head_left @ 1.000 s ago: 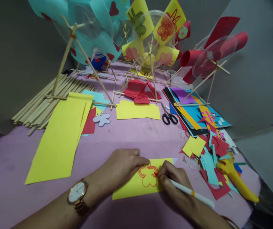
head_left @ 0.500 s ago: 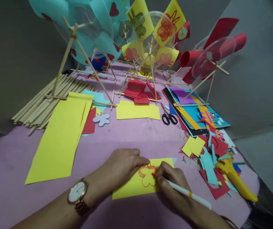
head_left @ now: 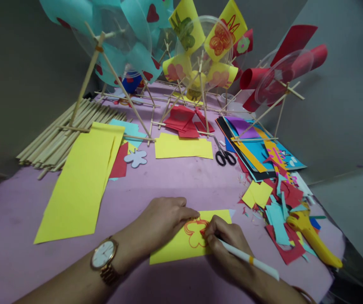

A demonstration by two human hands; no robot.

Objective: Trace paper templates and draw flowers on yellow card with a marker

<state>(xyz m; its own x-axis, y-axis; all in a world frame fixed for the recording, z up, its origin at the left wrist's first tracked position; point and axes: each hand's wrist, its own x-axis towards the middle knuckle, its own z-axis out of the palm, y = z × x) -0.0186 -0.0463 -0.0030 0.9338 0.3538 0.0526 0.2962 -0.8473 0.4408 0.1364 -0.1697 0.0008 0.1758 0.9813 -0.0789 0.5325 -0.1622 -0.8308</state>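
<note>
A yellow paper sheet [head_left: 171, 252] lies in front of me with a red outline of a butterfly or flower [head_left: 197, 238] drawn on it. My left hand [head_left: 164, 221], with a watch [head_left: 104, 254] at its wrist, rests flat on the sheet's left part, fingertips by the top of the drawing. My right hand [head_left: 227, 240] is closed around a white marker pen [head_left: 244, 255]. The red tip touches or nearly touches the right side of the drawing. Part of the sheet is hidden under both hands.
Long yellow sheets [head_left: 76, 190], wooden sticks [head_left: 61, 135] and a grey butterfly cutout [head_left: 136, 158] lie left. Black-handled scissors [head_left: 225, 156] lie beyond. Paper scraps [head_left: 278, 223] and a yellow glue gun [head_left: 316, 240] sit right. Paper pinwheels on stick stands [head_left: 200, 80] rise at the back.
My right hand and the marker's tip have shifted slightly left over the drawing, and the pen's back end has dipped a little. My left hand stays in place on the sheet.
</note>
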